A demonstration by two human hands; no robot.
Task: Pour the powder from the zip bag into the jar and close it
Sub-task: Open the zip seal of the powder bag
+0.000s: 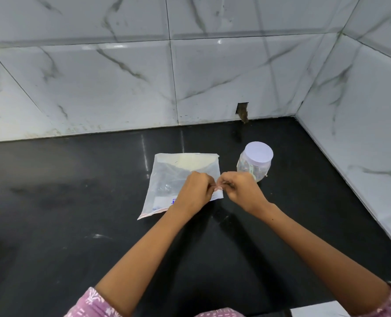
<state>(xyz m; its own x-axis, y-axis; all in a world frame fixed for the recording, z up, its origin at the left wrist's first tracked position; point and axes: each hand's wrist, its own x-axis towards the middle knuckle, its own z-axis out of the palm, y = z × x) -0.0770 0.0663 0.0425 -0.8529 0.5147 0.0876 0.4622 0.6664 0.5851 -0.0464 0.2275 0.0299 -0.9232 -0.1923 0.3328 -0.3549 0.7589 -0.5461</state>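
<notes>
- We see a clear zip bag [167, 179] lying flat on a black counter [75, 225], its sealed strip at the near edge and its far edge toward the wall.
- We see pale powder [185, 161] gathered in the far end of the bag; the rest of the bag looks flat and see-through.
- Our left hand [193, 193] lies over the near right part of the bag, fingers curled, thumb and fingertips pinching the bag's near right corner.
- Our right hand [240, 191] meets it from the right, fingers also curled, pinching the same corner; the two sets of fingertips almost touch.
- We cannot tell whether the zip has started to part under the fingers.
- The jar [255, 162] stands upright just right of the bag, near its far right corner, apart from it and just beyond our right hand.
- The jar is clear plastic, and its white lid [259, 152] is on.
- Behind the counter rise marbled white wall tiles [121, 88], with a side wall on the right forming a corner.
- A small dark hole [242, 109] shows low in the back wall, behind the jar.
- Pink patterned sleeves [91, 303] show at both elbows at the bottom of the view.
</notes>
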